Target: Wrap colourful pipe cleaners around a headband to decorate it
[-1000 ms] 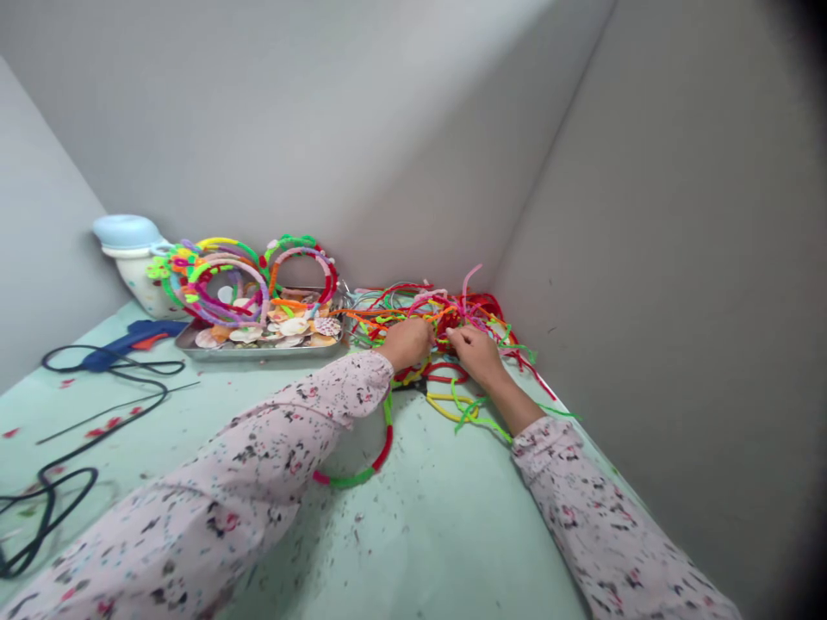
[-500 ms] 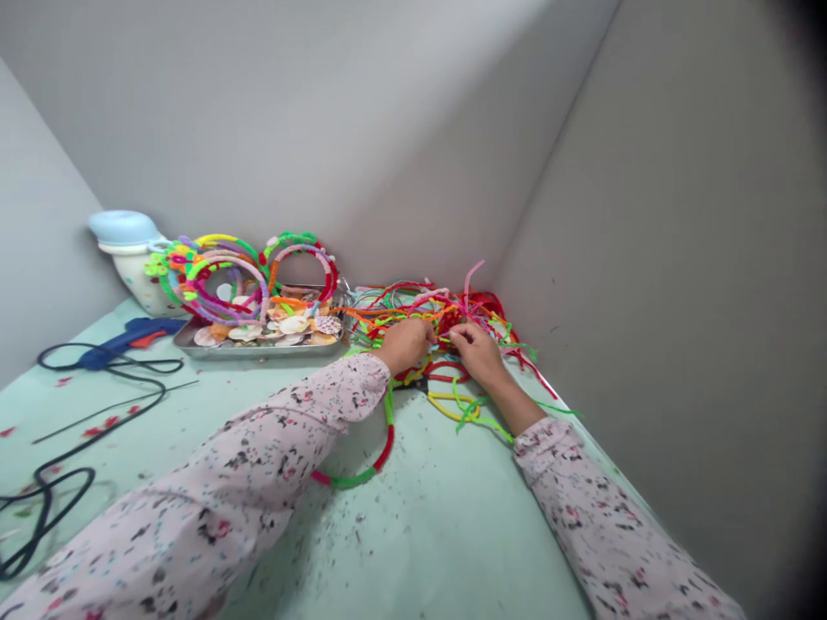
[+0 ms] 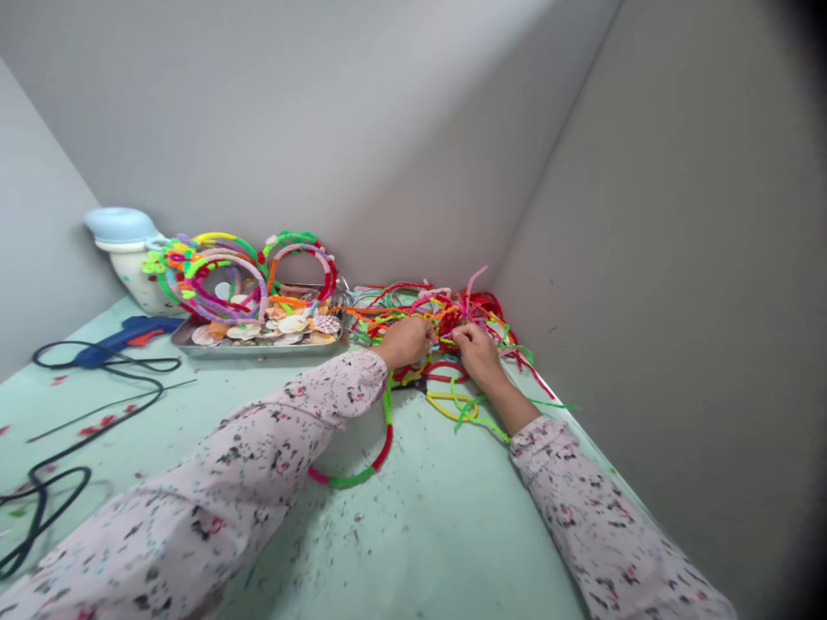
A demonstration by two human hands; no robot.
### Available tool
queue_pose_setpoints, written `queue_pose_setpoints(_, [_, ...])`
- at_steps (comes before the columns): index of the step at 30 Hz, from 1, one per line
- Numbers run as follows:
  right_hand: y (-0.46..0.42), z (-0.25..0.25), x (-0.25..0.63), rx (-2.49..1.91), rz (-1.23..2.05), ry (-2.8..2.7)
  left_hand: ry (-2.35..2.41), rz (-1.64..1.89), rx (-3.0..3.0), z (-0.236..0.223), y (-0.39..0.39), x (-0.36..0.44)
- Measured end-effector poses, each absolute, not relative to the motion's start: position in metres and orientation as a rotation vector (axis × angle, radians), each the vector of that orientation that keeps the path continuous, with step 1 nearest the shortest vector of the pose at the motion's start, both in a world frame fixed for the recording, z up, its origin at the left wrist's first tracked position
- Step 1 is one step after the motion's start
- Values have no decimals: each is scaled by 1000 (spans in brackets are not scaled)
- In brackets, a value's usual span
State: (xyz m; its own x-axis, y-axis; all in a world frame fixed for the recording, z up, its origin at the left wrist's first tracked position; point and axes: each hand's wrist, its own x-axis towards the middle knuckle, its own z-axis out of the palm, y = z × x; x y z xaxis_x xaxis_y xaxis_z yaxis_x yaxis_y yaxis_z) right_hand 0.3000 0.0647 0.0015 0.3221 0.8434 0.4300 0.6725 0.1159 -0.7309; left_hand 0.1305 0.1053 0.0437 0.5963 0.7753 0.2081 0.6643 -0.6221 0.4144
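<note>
My left hand [image 3: 406,341] is closed with its fingers pinched together over a heaped tangle of coloured pipe cleaners [image 3: 388,320]. Facing it, a small gap away, my right hand [image 3: 476,349] pinches thumb against fingertips. A thin pipe cleaner seems to run between the two pinches, though the fingers hide most of it. Below the hands lie scissors [image 3: 445,406] with red and yellow handle loops. A headband [image 3: 352,479] wrapped in green and red lies on the table, partly covered by my left sleeve.
A metal tray [image 3: 258,351] of seashells stands left of the heap, with several wrapped headbands [image 3: 226,258] resting upright in it. Further left are a blue glue gun [image 3: 122,337] with a looping black cord [image 3: 96,437] and a white bin [image 3: 139,271] with a blue lid. Grey walls enclose the table.
The two hands keep nearly the same pinched pose. My right hand's fingertips have moved very slightly away from the left hand. The whole view has shifted a little.
</note>
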Motion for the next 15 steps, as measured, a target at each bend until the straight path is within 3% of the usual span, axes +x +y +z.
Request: queue_pose_setpoints(15, [58,6,302,-1329,528,-1436,1275,626,2493,40,98,133])
